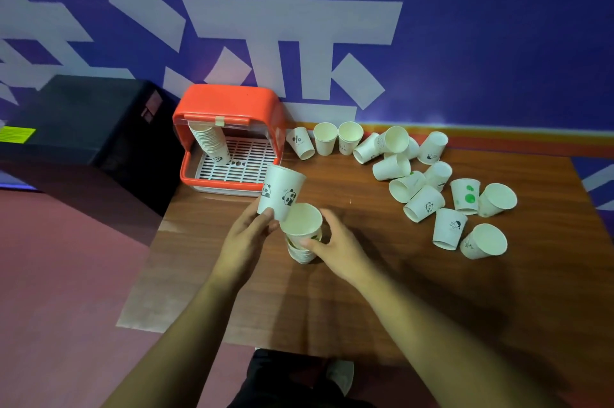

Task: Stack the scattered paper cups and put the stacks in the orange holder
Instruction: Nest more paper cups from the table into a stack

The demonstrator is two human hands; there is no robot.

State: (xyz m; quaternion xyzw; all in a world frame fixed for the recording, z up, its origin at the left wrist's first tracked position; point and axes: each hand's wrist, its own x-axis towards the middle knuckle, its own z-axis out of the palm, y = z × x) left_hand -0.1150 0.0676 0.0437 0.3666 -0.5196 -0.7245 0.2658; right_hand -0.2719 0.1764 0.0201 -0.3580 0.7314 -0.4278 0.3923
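Observation:
My left hand (pixel 252 228) grips a single white paper cup with panda prints (pixel 282 190), held upright just left of and above a short stack. My right hand (pixel 332 243) holds that stack of cups (pixel 300 231), which stands on the wooden table (pixel 365 291) with its mouth up. The orange holder (pixel 229 128) stands at the table's far left corner, open at the front. A tall leaning stack of cups (pixel 211 141) sits inside it on a white grid tray. Several loose cups (pixel 425 181) lie and stand scattered across the table's right side.
A black box (pixel 83 118) stands left of the holder, off the table. Three cups (pixel 324 138) stand along the blue wall beside the holder. The table's left edge drops to a pink floor (pixel 66 274).

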